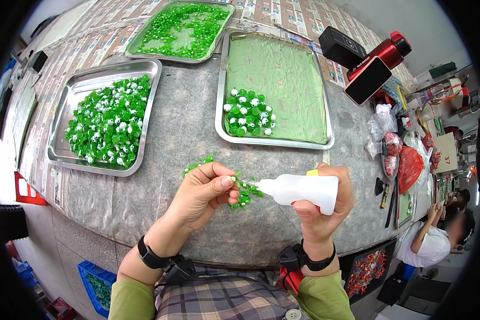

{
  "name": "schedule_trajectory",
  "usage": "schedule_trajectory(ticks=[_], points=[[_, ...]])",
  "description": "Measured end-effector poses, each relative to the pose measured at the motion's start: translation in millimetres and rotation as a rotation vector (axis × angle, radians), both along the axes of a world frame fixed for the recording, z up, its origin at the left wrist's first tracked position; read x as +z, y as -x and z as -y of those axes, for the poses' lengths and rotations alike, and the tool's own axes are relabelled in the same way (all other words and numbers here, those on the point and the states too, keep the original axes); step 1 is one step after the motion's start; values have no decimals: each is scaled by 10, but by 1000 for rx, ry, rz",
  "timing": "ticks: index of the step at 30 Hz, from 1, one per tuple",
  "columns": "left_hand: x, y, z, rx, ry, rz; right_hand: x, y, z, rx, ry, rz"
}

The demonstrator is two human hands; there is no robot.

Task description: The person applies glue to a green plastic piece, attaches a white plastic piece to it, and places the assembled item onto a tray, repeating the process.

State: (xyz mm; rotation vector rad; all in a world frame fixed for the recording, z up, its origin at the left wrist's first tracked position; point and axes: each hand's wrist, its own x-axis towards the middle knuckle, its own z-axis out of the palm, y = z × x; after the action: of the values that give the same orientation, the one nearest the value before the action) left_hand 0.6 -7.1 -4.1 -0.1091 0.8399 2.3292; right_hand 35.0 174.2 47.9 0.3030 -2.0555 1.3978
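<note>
My right hand (325, 216) is wrapped round a white squeeze bottle (304, 191), which lies nearly level with its thin nozzle pointing left. Between thumb and fingertips, my left hand (201, 192) pinches a small green piece (237, 175) right at the nozzle's tip. Whether the nozzle touches it is too small to tell. Loose green pieces (244, 199) lie on the table beneath, partly hidden by both hands. Beyond them, a metal tray (282, 64) with a green lining holds a cluster of green-and-white beads (253, 113) in its near left corner.
To the left, another metal tray (58, 144) holds a heap of green-and-white beads. A third tray (226, 32) at the back carries green pieces. On the right are a phone (368, 80), a red bottle (384, 52), a black box (341, 47) and plastic bags (410, 168). A person (429, 240) sits far right.
</note>
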Motion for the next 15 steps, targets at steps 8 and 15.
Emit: schedule_trajectory(ticks=[8,15], points=[[-5,0,-1,0,-7,-9,8,-44,-34,-38,136,33],[1,0,5,-1,11,-1,40,-23,-2,-80,34,47]])
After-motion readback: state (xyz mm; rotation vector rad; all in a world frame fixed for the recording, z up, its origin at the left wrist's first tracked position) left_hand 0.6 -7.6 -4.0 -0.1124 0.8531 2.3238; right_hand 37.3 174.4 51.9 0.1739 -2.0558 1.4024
